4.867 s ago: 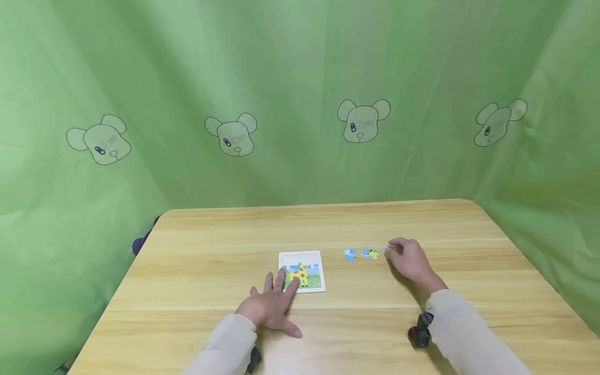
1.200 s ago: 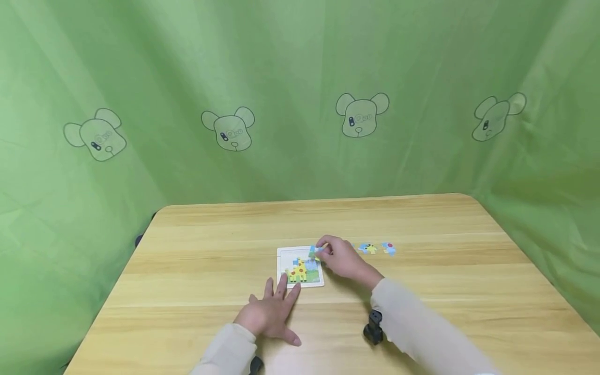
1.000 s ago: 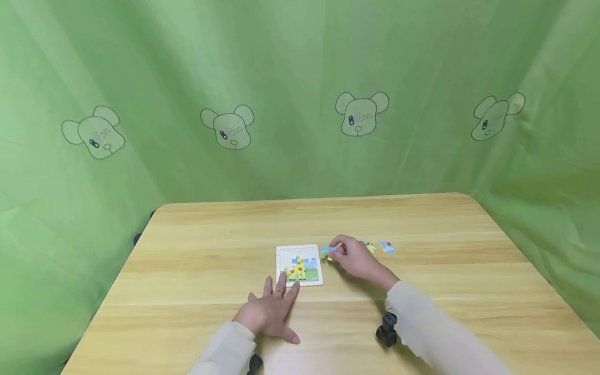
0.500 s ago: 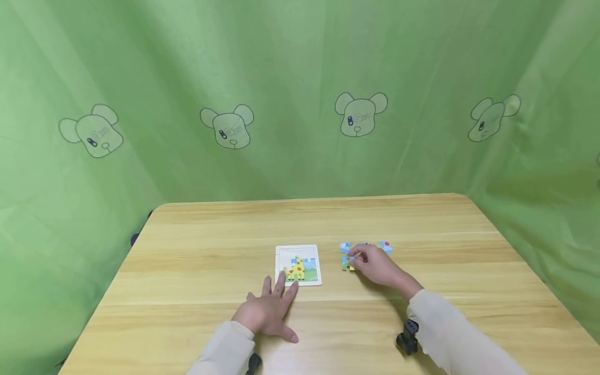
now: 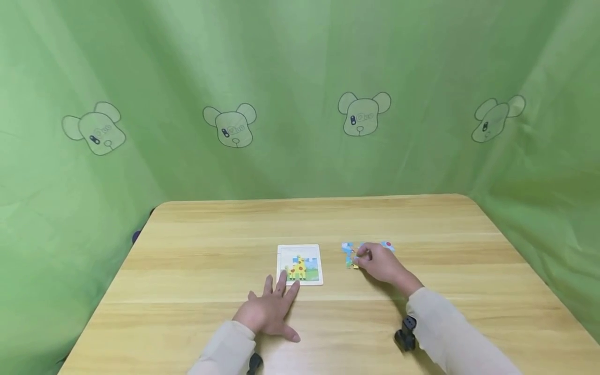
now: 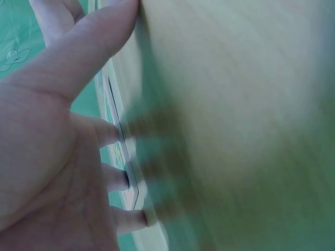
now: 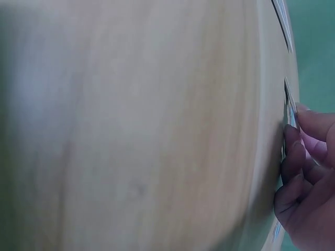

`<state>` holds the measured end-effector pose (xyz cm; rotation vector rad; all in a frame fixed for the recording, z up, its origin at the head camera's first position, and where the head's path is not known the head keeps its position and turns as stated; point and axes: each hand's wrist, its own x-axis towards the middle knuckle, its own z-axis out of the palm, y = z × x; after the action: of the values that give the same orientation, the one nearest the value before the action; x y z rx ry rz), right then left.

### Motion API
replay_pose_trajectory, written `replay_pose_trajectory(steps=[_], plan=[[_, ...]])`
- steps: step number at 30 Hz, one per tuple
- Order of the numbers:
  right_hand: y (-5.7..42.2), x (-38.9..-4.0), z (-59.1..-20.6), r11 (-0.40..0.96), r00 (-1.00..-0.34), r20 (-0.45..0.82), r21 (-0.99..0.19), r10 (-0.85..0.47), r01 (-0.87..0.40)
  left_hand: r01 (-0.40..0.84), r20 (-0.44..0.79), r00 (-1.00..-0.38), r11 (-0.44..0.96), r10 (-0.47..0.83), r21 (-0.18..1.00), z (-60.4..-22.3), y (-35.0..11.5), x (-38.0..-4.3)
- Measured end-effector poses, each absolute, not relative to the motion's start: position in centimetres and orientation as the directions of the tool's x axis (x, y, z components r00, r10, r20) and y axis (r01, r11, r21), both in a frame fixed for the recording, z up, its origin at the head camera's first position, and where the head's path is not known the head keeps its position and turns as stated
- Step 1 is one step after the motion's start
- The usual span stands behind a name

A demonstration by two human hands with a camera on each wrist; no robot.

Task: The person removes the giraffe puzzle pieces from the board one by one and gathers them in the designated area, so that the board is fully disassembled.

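My right hand (image 5: 382,263) pinches a puzzle piece (image 5: 350,263) with green, yellow and blue on it, between thumb and fingers. It holds the piece low, just in front of the loose pieces; the right wrist view shows the thin piece (image 7: 290,102) edge-on at the fingertips. A white square puzzle tray (image 5: 321,265) lies left of it, partly filled with giraffe pieces (image 5: 298,269), its upper part bare. My left hand (image 5: 269,311) is spread flat, with fingertips at the tray's near edge; the left wrist view shows these fingers along the tray (image 6: 132,178).
A loose blue puzzle piece (image 5: 347,246) and one with a red spot (image 5: 388,245) lie in a row right of the tray. The right hand partly covers another between them. A green curtain (image 5: 300,156) hangs behind the wooden table (image 5: 211,234).
The right hand drew the pinched piece from over the tray's upper right corner to the right and nearer, to just before the loose pieces. The left hand stayed at the tray.
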<state>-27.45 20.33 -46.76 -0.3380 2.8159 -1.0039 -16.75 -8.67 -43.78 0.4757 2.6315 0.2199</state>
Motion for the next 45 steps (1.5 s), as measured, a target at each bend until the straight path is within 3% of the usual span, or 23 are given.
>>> replay_pose_trajectory(steps=[45], plan=[[19.42, -27.12, -46.62, 0.798, -0.968, -0.033, -0.573, -0.247, -0.184, 0.297, -0.404, -0.838, 0.928, 0.366, 0.225, -44.27, -8.71, -16.89]])
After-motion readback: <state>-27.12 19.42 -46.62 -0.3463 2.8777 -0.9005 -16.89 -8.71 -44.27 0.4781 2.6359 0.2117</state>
